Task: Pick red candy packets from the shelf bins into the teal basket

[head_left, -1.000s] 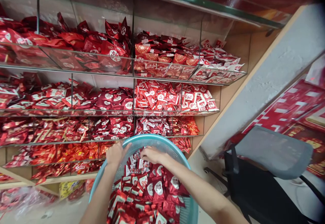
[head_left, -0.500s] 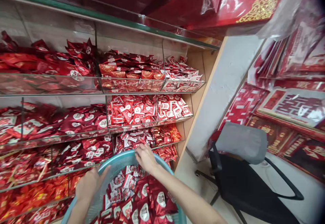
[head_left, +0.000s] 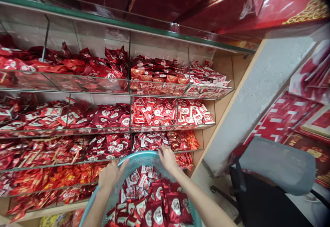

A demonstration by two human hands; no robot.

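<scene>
Both of my hands grip the rim of a light-blue plastic basket (head_left: 141,155) in front of the shelves. My left hand (head_left: 110,176) is closed over its left side, thumb on the rim. On the far right part of the rim, my right hand (head_left: 168,158) curls its fingers over the edge. Inside the basket lie many small candy packets: dark red ones (head_left: 157,216) with white heart labels on the right, and white-and-red ones (head_left: 144,179) toward the back and left. The basket's near edge is cut off by the frame.
Glass-fronted shelves (head_left: 129,95) with dividers hold heaps of red packets (head_left: 110,115). Large red boxes (head_left: 165,0) sit on the glass shelf above. A grey-backed office chair (head_left: 278,163) stands at right, by a white wall (head_left: 278,79) and red packaged goods (head_left: 279,117).
The view has turned left, so shelves, chair and basket appear further right. More of the left shelves and a yellow-packed lower shelf show. Both hands keep their hold on the basket.
</scene>
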